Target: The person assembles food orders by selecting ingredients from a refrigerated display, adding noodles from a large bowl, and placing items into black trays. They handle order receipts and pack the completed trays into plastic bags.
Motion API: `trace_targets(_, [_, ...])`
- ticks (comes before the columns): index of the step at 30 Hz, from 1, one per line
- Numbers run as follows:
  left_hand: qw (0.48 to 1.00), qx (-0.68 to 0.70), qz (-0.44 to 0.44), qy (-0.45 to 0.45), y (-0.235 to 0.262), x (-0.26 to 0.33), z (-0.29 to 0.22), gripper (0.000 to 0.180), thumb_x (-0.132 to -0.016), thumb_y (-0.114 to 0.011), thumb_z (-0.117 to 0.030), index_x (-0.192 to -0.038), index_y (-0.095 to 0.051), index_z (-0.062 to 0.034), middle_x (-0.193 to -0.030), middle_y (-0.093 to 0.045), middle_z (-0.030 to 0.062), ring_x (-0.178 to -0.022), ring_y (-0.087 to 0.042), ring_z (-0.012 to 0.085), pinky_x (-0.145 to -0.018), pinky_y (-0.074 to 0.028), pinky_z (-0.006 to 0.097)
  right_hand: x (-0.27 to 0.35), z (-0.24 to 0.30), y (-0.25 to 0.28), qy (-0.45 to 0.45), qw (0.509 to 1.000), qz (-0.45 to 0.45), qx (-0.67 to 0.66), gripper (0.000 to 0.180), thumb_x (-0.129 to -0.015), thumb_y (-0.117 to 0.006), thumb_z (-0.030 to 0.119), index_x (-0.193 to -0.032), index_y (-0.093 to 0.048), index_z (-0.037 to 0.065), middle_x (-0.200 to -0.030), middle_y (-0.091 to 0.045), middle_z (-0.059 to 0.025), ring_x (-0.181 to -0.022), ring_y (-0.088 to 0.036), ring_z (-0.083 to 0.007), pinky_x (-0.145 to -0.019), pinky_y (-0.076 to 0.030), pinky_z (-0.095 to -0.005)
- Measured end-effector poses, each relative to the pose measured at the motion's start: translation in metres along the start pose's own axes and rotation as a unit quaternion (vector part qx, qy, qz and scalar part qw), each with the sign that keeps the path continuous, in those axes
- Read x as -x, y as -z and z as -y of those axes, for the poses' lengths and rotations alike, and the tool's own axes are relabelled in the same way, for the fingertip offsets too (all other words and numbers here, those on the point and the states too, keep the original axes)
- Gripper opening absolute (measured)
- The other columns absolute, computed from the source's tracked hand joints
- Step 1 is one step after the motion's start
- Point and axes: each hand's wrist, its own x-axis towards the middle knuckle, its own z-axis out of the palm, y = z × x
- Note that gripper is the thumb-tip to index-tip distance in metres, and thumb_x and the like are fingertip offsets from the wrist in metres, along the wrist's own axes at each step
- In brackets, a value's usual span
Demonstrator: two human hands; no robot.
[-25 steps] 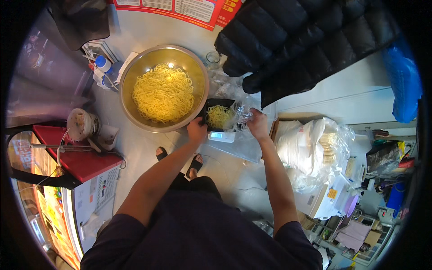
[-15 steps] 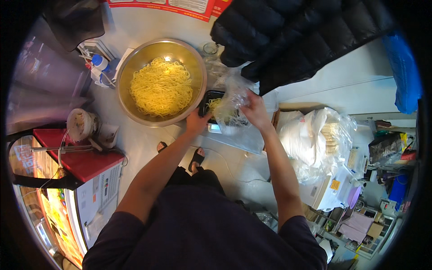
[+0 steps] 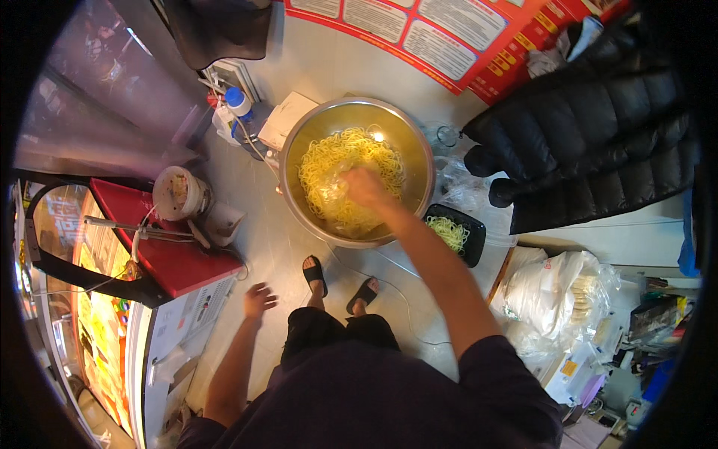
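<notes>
A: Head view: how does each grip stand?

B: Your right hand is over the heap of thin yellow noodles inside the wide, round, silver metal bowl. Crumpled clear plastic film lies at its fingers, but blur hides them; you cannot tell how tightly that grip is closed, or whether it has caught any noodles. Your left hand is empty, fingers loosely spread, well apart from the bowl on its near left side.

A: And how far along do things look?

B: Partway, in my judgement. You have a small portion of pale yellow noodles lying in the black rectangular plastic tray, just beside the bowl on its near right. The tray is open, with neither hand on it, and no cover shows over it. By far the larger share remains in your bowl, so most of the noodles look unportioned.
</notes>
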Motion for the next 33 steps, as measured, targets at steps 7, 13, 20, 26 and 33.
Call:
trace_targets(7, [0.959,0.016,-0.222,0.176,0.195,-0.015,0.09,0.026,-0.093,-0.054,-0.009,-0.116,-0.06,0.0011,-0.091,-0.065,0.0174,-0.071,-0.071,0.0331,-0.057,-0.062,0.044,0.02,0.028,0.234,0.165,0.98,-0.115,-0.008,0.037,-0.074,-0.069,0.003,-0.111,-0.07,0.0,-0.108,-0.07,-0.0224,-0.099,-0.069,-0.0376,-0.089,-0.054,-0.0454])
trace_targets(13, [0.987,0.022,-0.102,0.122,0.165,-0.022,0.073,0.036,-0.093,-0.062,-0.015,-0.125,-0.057,-0.0004,-0.1,-0.067,0.017,-0.079,-0.073,0.0327,-0.064,-0.064,0.044,0.048,0.067,0.354,0.119,0.971,-0.134,-0.162,0.047,-0.075,-0.072,-0.003,-0.122,-0.067,-0.005,-0.106,-0.076,-0.0155,-0.098,-0.072,-0.0202,-0.09,-0.055,-0.0333])
trace_targets(20, [0.999,-0.001,0.036,0.004,0.069,-0.049,0.002,0.04,-0.094,-0.059,-0.009,-0.132,-0.053,0.0028,-0.103,-0.067,0.0172,-0.083,-0.074,0.0338,-0.068,-0.064,0.043,0.099,0.106,0.463,0.052,0.963,-0.212,-0.158,0.031,-0.083,-0.076,0.003,-0.114,-0.072,0.004,-0.105,-0.074,-0.0031,-0.097,-0.07,-0.0113,-0.091,-0.055,-0.0298])
trace_targets(26, [0.999,-0.02,0.033,0.002,0.048,-0.037,-0.001,0.042,-0.093,-0.061,-0.011,-0.132,-0.053,0.0028,-0.104,-0.067,0.0174,-0.085,-0.074,0.0342,-0.07,-0.064,0.044,0.138,0.127,0.516,0.148,0.928,-0.227,-0.257,0.033,-0.083,-0.076,0.001,-0.116,-0.071,0.001,-0.11,-0.072,-0.0007,-0.101,-0.065,-0.0106,-0.095,-0.05,-0.0292])
trace_targets(33, [0.996,-0.04,-0.005,0.079,0.072,-0.003,0.076,0.038,-0.097,-0.059,-0.017,-0.13,-0.054,0.0007,-0.103,-0.066,0.0179,-0.084,-0.073,0.0344,-0.067,-0.064,0.045,0.207,0.1,0.527,0.078,0.93,-0.238,-0.27,0.021,-0.084,-0.075,0.001,-0.104,-0.073,-0.001,-0.1,-0.072,-0.0007,-0.091,-0.066,-0.0089,-0.085,-0.053,-0.0274])
